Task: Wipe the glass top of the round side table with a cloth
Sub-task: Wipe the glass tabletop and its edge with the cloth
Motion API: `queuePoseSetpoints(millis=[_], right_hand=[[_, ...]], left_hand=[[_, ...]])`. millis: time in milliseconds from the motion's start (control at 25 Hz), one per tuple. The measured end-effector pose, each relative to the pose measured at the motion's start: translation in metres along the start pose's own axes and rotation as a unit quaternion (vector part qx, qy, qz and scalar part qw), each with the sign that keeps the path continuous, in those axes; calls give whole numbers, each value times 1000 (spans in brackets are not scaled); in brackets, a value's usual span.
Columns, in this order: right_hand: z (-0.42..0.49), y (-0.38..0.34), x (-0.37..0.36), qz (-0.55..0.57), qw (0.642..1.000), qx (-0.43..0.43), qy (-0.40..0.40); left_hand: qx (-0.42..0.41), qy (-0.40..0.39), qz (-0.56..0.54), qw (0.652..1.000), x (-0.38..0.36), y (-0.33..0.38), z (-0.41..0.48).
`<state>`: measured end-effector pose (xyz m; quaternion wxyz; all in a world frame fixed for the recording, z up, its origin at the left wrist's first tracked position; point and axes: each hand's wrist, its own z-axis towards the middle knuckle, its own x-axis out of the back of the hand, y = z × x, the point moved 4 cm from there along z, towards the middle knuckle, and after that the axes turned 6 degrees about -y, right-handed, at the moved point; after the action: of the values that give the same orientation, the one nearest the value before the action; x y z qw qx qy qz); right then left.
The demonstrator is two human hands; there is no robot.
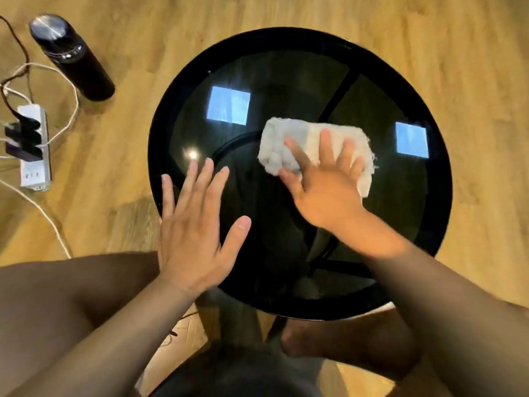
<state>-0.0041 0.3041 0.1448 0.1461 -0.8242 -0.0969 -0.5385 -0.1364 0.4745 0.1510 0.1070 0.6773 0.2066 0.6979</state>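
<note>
Floor [286, 12] was light wood-look plank, warm yellow-brown tone, grain running roughly left to right. A black cylindrical bottle [71, 55] with a silver cap stood on the floor at upper left. Beside it, at the left edge, lay a white power strip [34, 147] with three black plugs inserted. White and dark cables [65, 110] looped around the strip and trailed across the floor. Lighting was warm and even; no walls or windows were directly in view.
</note>
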Motion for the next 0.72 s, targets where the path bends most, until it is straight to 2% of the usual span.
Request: queuePoseSetpoints(millis=[200,360,520,600,720], right_hand=[[167,10,68,-18,999,-45,-7],[215,8,88,-24,999,-27,-1],[159,0,66,-15,1000,3,-2],[92,-13,39,-16,998,59,18],[-57,-26,-5,30,984,158,71]], left_hand=[[-4,-4,-17,1000,0,-1,0],[0,-2,-15,1000,-1,-2,3],[9,7,-10,1000,-3,-5,3],[11,8,-11,1000,-3,-5,4],[6,7,-6,1000,-3,-4,2]])
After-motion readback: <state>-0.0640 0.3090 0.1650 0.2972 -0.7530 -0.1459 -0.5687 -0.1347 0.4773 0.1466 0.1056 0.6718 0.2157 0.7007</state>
